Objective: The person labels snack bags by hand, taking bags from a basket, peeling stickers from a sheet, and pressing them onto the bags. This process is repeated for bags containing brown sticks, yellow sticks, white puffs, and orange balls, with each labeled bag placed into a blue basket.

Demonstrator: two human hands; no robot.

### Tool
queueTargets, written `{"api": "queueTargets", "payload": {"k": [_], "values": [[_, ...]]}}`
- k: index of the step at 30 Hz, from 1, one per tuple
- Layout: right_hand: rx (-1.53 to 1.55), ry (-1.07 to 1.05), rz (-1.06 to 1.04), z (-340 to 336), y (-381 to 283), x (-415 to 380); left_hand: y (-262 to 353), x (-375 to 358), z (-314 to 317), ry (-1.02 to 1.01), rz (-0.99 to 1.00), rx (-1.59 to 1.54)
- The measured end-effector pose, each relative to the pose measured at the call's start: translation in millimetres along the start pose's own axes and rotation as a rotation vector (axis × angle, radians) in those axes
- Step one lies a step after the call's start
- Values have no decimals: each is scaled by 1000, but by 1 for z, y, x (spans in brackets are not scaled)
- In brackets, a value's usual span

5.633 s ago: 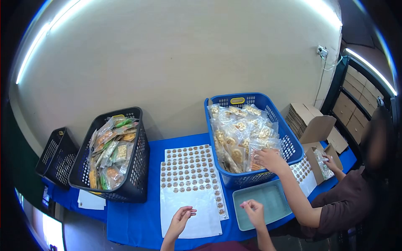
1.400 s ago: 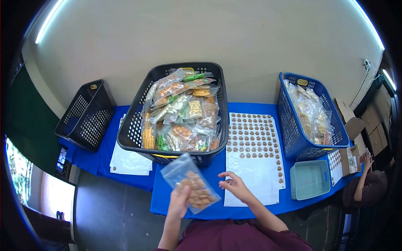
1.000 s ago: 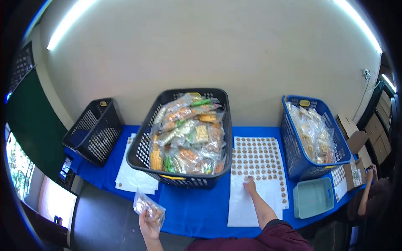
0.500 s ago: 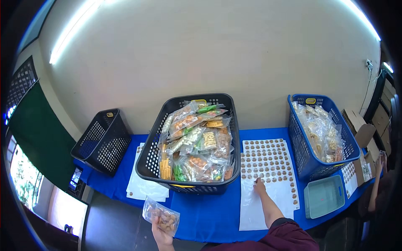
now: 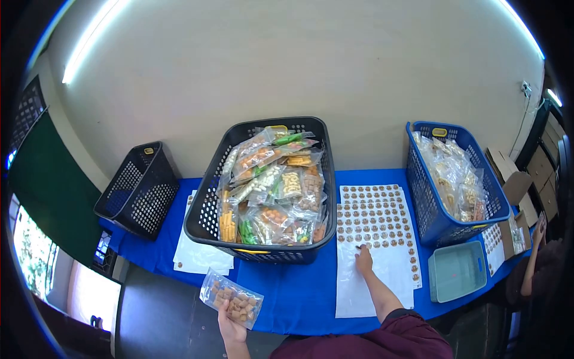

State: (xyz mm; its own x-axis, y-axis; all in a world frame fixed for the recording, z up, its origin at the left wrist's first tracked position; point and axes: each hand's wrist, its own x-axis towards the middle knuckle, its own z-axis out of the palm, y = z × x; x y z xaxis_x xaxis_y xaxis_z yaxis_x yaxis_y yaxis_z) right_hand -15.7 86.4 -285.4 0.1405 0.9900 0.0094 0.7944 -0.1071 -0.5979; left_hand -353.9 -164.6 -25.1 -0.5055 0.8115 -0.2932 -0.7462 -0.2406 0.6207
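Head view. Bag (image 5: 238, 304) of brown pieces at lower centre-left of frame, tilted, in front of black basket (image 5: 280, 256). Left hand (image 5: 232, 326) clamped on bag's lower edge, thumb across front. Right hand (image 5: 363, 261) at lower right of centre, fingertips at bottom row of sticker sheet (image 5: 375, 224); whether pinched together, cannot tell. Bag probably light, limp, film slippery, pieces brittle; best held by margin, without squeezing. Sheet likely thin, easily creased.
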Motion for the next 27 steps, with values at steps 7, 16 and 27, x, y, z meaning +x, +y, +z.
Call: {"api": "queueTargets", "payload": {"k": [7,16,27], "values": [[19,-110,-20,-8,3,8,-20,-20,9,62,89,98],[33,-121,-67,-14,6,6,-65,-36,64,-82,57,279],[215,-49,-117,-7,24,5,-126,-96,98,12,74,208]]}}
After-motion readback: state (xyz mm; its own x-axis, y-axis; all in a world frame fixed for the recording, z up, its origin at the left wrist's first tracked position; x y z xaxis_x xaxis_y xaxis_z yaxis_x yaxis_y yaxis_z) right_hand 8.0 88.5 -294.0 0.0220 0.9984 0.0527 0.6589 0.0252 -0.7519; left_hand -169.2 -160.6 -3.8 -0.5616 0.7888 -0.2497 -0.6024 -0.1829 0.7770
